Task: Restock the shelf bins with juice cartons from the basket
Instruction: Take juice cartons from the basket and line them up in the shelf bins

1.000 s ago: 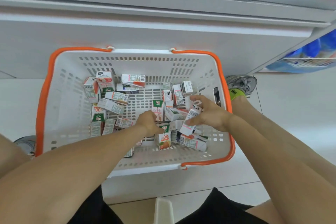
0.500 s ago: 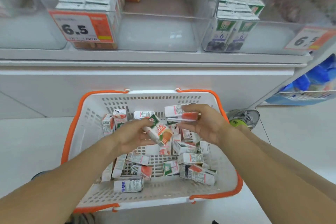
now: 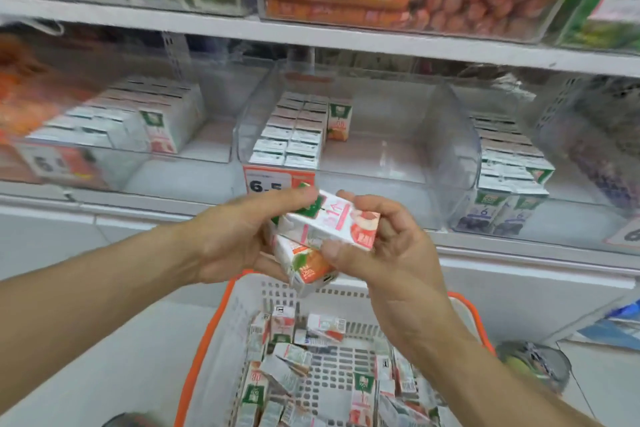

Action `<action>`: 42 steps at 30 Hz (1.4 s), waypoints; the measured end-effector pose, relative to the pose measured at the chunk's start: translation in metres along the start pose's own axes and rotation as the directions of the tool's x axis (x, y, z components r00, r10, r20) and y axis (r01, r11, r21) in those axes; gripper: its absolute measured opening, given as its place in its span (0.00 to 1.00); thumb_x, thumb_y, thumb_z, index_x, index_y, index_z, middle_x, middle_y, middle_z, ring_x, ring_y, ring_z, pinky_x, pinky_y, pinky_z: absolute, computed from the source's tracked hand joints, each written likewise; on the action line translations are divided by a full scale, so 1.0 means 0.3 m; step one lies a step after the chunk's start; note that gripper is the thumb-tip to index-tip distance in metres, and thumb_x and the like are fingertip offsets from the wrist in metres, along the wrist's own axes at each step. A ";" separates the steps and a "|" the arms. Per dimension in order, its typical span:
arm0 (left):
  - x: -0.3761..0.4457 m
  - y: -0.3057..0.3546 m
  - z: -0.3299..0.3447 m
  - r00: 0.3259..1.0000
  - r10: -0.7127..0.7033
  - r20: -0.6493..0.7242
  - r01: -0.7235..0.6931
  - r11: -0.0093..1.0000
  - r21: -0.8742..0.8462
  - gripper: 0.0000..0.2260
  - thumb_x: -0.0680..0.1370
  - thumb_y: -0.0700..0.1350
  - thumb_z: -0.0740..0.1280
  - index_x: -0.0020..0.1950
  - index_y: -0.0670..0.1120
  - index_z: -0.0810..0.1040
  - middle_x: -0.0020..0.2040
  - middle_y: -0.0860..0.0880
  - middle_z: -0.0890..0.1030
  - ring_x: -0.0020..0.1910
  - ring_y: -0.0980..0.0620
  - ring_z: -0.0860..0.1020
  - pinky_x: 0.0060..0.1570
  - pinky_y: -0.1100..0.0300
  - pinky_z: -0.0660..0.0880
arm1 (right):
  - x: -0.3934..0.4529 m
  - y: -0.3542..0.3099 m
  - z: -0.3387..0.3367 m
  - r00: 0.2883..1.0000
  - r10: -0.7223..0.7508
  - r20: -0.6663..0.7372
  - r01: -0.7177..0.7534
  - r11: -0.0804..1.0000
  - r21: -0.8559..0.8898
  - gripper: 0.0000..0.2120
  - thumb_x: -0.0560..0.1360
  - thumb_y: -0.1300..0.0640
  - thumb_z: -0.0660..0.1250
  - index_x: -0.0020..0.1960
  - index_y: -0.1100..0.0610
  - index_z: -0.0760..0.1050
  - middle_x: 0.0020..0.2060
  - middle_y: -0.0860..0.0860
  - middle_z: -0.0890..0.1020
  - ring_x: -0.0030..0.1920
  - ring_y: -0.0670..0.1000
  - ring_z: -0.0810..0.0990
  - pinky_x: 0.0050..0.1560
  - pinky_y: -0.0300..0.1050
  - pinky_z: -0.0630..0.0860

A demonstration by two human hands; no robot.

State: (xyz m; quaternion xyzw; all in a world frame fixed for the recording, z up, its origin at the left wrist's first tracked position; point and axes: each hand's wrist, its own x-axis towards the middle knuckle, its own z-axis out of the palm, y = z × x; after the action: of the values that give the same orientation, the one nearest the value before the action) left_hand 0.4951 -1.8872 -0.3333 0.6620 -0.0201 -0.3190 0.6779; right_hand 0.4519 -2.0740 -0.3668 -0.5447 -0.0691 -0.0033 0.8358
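- Shop aisle, white shelf (image 3: 346, 42) units, pale tiled floor (image 3: 86, 340); upper shelf stock blurred.
- Three clear bins on the lower shelf: left bin (image 3: 114, 135) part full, middle bin (image 3: 346, 135) with two rows of cartons plus one standing behind, right bin (image 3: 512, 163) stocked.
- Left hand (image 3: 235, 239) grip grasping the orange-print carton (image 3: 304, 263), long axis tilted, one end down toward the basket.
- Right hand (image 3: 391, 246) grip grasping the pink-print carton (image 3: 329, 222), lying near-horizontal, touching the other carton's top.
- Two cartons held, above the basket (image 3: 204, 357), before the middle bin.
- Basket: white, orange rim, loose cartons (image 3: 311, 371) jumbled; count unclear.
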 end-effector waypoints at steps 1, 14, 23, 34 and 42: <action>-0.011 -0.003 -0.019 1.000 0.005 -0.017 -0.004 0.999 0.035 0.18 0.72 0.56 0.71 0.58 0.51 0.84 0.57 0.43 0.84 0.50 0.44 0.83 0.48 0.45 0.81 | 0.002 0.010 0.012 0.999 0.022 0.040 -0.020 0.999 -0.036 0.30 0.53 0.62 0.85 0.52 0.55 0.78 0.51 0.55 0.85 0.50 0.52 0.83 0.49 0.48 0.81; 0.041 0.022 -0.111 0.991 -0.084 0.109 0.037 0.926 0.376 0.22 0.66 0.62 0.72 0.50 0.48 0.82 0.46 0.43 0.85 0.40 0.46 0.83 0.33 0.57 0.80 | 0.121 -0.048 -0.054 0.794 0.557 0.244 -0.388 0.772 -0.503 0.25 0.68 0.60 0.76 0.64 0.55 0.76 0.55 0.68 0.79 0.51 0.68 0.82 0.55 0.62 0.78; 0.085 0.036 -0.094 0.984 0.008 -0.178 0.023 0.985 0.173 0.08 0.79 0.42 0.67 0.57 0.43 0.80 0.49 0.37 0.84 0.42 0.46 0.83 0.44 0.45 0.83 | 0.237 -0.125 -0.088 0.976 0.214 -0.040 -0.212 0.976 0.048 0.27 0.67 0.59 0.74 0.64 0.64 0.73 0.57 0.63 0.82 0.52 0.59 0.83 0.52 0.53 0.81; -0.038 0.054 -0.149 0.988 0.145 -0.044 -0.128 0.953 0.274 0.23 0.67 0.58 0.71 0.60 0.53 0.79 0.44 0.46 0.85 0.39 0.51 0.83 0.33 0.56 0.79 | 0.192 -0.048 -0.004 0.986 0.163 0.039 -0.141 0.932 -0.335 0.32 0.61 0.56 0.81 0.60 0.65 0.75 0.51 0.58 0.85 0.48 0.55 0.83 0.44 0.46 0.79; -0.216 0.022 -0.348 0.950 0.218 -0.225 -0.152 0.948 0.278 0.16 0.66 0.52 0.75 0.50 0.48 0.82 0.40 0.48 0.84 0.33 0.51 0.82 0.27 0.60 0.75 | 0.241 -0.050 0.294 0.950 0.244 0.193 -0.127 0.871 -0.474 0.24 0.69 0.50 0.76 0.56 0.67 0.76 0.45 0.62 0.86 0.43 0.60 0.85 0.40 0.47 0.83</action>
State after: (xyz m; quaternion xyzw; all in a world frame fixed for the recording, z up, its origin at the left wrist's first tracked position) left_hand 0.4933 -1.7656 -0.3146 0.7747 -0.0373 -0.1611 0.6103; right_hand 0.5125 -1.9947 -0.3095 -0.7257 -0.1169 0.1294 0.6655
